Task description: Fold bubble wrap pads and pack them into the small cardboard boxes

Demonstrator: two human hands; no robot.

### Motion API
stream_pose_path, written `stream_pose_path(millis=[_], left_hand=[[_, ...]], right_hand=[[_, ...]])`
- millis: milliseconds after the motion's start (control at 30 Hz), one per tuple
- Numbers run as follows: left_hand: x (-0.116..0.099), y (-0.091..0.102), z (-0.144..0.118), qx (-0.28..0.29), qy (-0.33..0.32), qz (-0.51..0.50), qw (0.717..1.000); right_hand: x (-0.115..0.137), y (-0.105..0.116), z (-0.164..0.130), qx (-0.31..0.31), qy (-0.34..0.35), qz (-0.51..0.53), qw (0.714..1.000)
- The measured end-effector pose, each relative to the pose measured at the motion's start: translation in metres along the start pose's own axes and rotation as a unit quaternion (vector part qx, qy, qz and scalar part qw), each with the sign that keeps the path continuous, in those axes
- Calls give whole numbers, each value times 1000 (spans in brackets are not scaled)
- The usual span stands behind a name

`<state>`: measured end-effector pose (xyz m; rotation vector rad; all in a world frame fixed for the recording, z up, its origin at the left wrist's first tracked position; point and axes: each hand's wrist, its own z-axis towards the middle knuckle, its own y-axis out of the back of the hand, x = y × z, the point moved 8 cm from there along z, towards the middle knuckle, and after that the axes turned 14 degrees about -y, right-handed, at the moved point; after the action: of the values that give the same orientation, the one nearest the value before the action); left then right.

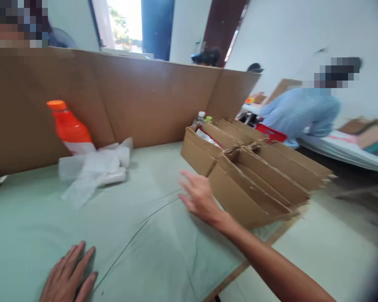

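Two bare hands are well apart at a pale green table (151, 260): the left hand (68, 274) at the near left, its back up and fingers spread, with nothing seen in its grasp; the right hand (198, 196) reaching in from the near right, blurred, its fingers parted. A thin dark line (149, 217) runs across the table between the two; whether it is a thread or a crease, and whether the right fingers touch it, cannot be told. Just to the right of the right hand, along the table's right edge, stand cardboard boxes (239, 191) with long open slots, a white bundle (208, 137) lying in a far one and a clear bottle (198, 121) showing behind. The step in hand looks like a free movement over the table rather than a grip; from this pose, taking hold of anything would call for closing the right fingers, with the left hand placed to steady the surface. At the far left, crumpled white wrapping (91, 167) lies in front of an orange bottle (71, 128), before a cardboard screen (157, 96). At the far right, a person in a blue shirt (302, 109) leans at a second table (346, 149), a red object (271, 133) nearby
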<state>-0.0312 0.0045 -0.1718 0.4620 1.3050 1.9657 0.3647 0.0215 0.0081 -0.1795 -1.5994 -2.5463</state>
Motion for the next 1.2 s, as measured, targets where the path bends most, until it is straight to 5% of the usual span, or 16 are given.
stream_pose_path(millis=[67,133,200,333,467,633,767,833,900,1000,1100,1200], left_hand=[[-29,14,-20,-18,8,13,1000],[-53,26,-26,-37,24,23,999],[-72,31,-23,-49,37,25,998],[-88,29,-11,-70,54,11,996],[-89,30,-8,-84,70,-41,993],[-90,47,-4,-99,157,-136,973],[-95,63,8,-131,208,-202,948],[-92,66,8,-141,245,-243,928],[-84,66,-2,-157,305,-286,895],[-74,64,-19,-194,380,-331,842],[-69,58,-29,-198,417,-339,820],[-67,49,-28,-169,440,-321,822]], right_hand=[[-35,56,-20,-100,-19,-98,990],[-77,94,-25,-132,-76,-203,967],[-118,108,-22,-83,-134,-281,947],[-167,95,-23,108,-226,-274,929],[-126,97,-36,100,-147,-243,953],[5,100,-60,102,73,-126,984],[107,91,-58,142,213,14,967],[133,96,-56,129,270,106,948],[127,106,-51,78,256,195,944],[70,102,-49,8,104,269,957],[19,56,-72,85,-43,281,955],[17,-3,-102,215,-85,295,927]])
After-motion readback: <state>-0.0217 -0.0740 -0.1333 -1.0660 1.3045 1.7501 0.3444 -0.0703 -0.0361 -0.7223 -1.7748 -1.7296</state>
